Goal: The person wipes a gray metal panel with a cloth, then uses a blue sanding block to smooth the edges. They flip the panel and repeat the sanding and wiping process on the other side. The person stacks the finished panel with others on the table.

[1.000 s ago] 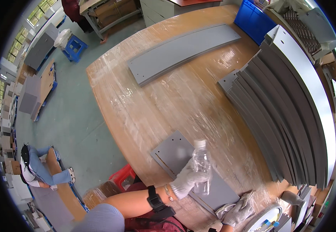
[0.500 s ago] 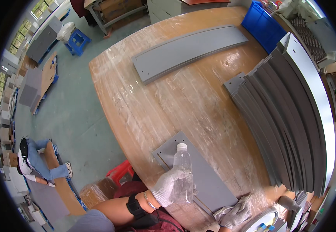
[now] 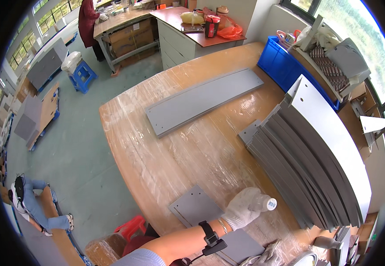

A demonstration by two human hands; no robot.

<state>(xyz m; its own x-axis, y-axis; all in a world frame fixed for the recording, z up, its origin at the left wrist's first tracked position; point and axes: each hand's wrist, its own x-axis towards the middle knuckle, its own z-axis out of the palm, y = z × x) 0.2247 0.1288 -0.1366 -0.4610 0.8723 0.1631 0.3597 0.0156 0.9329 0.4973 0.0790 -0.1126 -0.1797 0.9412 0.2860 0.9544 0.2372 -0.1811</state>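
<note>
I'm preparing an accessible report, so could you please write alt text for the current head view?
A white-gloved left hand holds a tilted, white-capped bottle above a table. A gray panel lies beneath the arm, another panel lies farther back, and a large pile of panels is on the right, near a blue crate.

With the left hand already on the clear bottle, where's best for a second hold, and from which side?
Probably the white cap, coming from the right: the clear bottle lies tilted, the left hand covers most of its body, and the capped end sticks out rightward, free of the glove.
</note>
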